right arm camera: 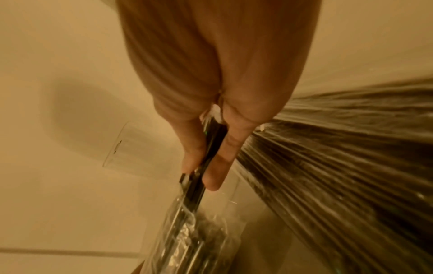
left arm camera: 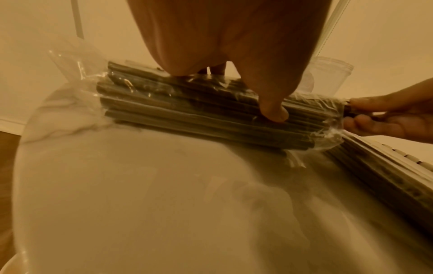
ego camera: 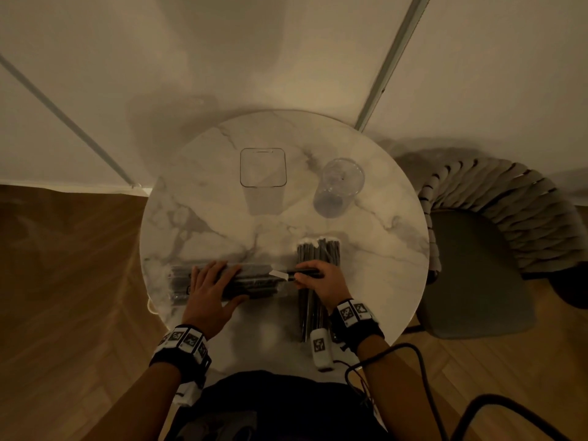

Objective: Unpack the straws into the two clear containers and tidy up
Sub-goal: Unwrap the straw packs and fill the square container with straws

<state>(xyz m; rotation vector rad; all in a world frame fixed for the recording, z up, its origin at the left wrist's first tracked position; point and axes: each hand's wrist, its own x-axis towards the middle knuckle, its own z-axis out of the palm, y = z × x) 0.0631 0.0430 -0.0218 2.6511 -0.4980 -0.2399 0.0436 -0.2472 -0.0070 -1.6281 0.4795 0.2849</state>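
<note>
Head view shows it plainly: the wrapped straw pack (ego camera: 222, 281) lies crosswise at the near edge of the marble desk (ego camera: 381, 218), sealed in clear film, and the left hand (ego camera: 211, 291) presses flat on top, fingers spread, thumb against the near side. At the pack's right end the right hand (ego camera: 321, 281) has its fingers curled round a dark-handled cutter (ego camera: 297, 274), pale blade at the film, about to slit it I'd say. Under that hand a second straw pack (ego camera: 315, 281) lies pointing away, wrapped too as far as I can tell. Further back, the square clear container (ego camera: 263, 168) and the round clear container (ego camera: 340, 186) stand side by side, neither with a single straw in it. So it's early: opening, filling both and clearing the wrappers all remain. A woven-backed chair (ego camera: 496, 218) sits off to the right.
</note>
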